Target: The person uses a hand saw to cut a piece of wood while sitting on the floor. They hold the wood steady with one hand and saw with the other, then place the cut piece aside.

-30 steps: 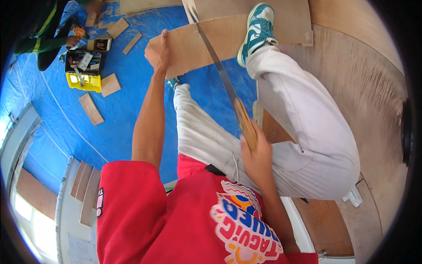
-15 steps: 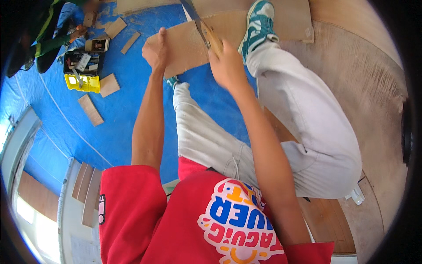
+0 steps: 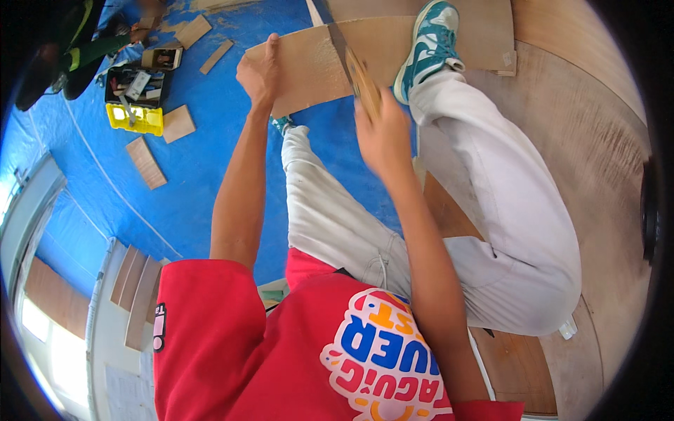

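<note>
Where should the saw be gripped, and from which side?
Best by its wooden handle, probably coming from the wearer's near side with the fingers wrapped round it. The handle slants back toward the body, while the blade runs away across the board. The right hand holds it there; the left hand grips the board's left end, clear of the blade.

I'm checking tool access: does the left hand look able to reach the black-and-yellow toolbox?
Probably not: the left hand grips the board, and the toolbox sits apart, off to its left on the blue sheet.
</note>
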`<action>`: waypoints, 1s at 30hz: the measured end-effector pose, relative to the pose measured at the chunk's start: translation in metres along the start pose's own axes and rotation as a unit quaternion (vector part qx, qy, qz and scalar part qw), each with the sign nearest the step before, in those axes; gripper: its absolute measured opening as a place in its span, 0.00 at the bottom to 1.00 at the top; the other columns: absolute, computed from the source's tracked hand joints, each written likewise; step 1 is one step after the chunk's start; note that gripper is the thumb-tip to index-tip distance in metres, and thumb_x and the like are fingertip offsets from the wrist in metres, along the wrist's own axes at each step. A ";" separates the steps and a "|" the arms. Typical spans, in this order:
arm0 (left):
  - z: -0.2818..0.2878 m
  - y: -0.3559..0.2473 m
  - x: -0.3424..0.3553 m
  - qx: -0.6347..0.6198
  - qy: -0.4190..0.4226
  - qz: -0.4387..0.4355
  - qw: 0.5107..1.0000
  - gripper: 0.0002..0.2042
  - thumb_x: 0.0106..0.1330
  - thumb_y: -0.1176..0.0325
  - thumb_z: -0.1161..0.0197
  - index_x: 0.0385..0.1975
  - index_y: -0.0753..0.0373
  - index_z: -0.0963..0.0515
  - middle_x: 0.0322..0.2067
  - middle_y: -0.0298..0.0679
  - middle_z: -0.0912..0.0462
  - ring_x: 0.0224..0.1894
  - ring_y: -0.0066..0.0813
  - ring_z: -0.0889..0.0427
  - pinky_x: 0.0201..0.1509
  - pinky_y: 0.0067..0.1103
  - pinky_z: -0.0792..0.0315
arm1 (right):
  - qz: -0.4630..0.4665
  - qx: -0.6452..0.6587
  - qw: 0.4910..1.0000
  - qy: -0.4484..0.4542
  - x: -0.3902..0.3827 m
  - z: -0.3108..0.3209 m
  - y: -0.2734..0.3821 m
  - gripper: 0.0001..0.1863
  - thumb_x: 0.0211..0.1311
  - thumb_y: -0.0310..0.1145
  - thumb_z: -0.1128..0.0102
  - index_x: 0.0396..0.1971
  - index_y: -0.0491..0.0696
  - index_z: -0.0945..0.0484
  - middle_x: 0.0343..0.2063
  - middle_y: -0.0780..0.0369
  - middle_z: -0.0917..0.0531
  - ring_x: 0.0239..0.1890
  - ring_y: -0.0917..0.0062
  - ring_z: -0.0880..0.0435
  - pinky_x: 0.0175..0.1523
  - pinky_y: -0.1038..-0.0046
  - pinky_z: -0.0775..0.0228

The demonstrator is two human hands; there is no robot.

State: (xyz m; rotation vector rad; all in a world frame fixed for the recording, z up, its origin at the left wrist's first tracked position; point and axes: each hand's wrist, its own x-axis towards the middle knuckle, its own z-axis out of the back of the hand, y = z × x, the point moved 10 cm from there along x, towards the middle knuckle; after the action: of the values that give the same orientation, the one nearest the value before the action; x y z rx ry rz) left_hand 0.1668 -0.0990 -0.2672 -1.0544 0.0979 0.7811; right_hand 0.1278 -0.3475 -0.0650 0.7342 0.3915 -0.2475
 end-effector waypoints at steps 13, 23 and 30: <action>0.003 -0.006 -0.002 0.042 -0.008 0.018 0.999 0.37 0.63 0.32 0.33 0.40 0.72 0.13 0.39 0.55 0.10 0.45 0.53 0.11 0.54 0.39 0.21 | -0.188 -0.020 0.981 0.047 -0.174 0.078 -0.004 0.27 0.71 0.29 0.41 0.68 0.41 0.31 0.51 0.45 0.15 0.52 0.48 0.13 0.56 0.57 0.23; 0.006 -0.001 -0.002 0.007 -0.029 0.007 1.000 0.39 0.57 0.31 0.28 0.35 0.73 0.14 0.36 0.55 0.10 0.43 0.52 0.10 0.52 0.40 0.20 | 0.022 -0.070 0.997 -0.015 0.063 -0.014 0.011 0.19 0.69 0.35 0.40 0.54 0.39 0.23 0.43 0.41 0.15 0.48 0.40 0.18 0.54 0.47 0.26; 0.008 0.001 0.000 0.006 -0.049 0.014 0.999 0.39 0.55 0.31 0.27 0.35 0.73 0.14 0.38 0.59 0.11 0.44 0.55 0.11 0.52 0.41 0.20 | -0.041 -0.014 0.999 0.016 -0.029 0.017 0.011 0.22 0.71 0.31 0.41 0.62 0.41 0.26 0.48 0.43 0.15 0.53 0.44 0.18 0.58 0.50 0.26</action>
State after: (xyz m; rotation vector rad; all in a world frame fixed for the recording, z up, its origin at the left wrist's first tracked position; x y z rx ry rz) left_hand 0.1636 -0.0924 -0.2641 -1.0025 0.0341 0.8558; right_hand 0.1101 -0.3490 -0.0348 0.6958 0.4560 -0.3064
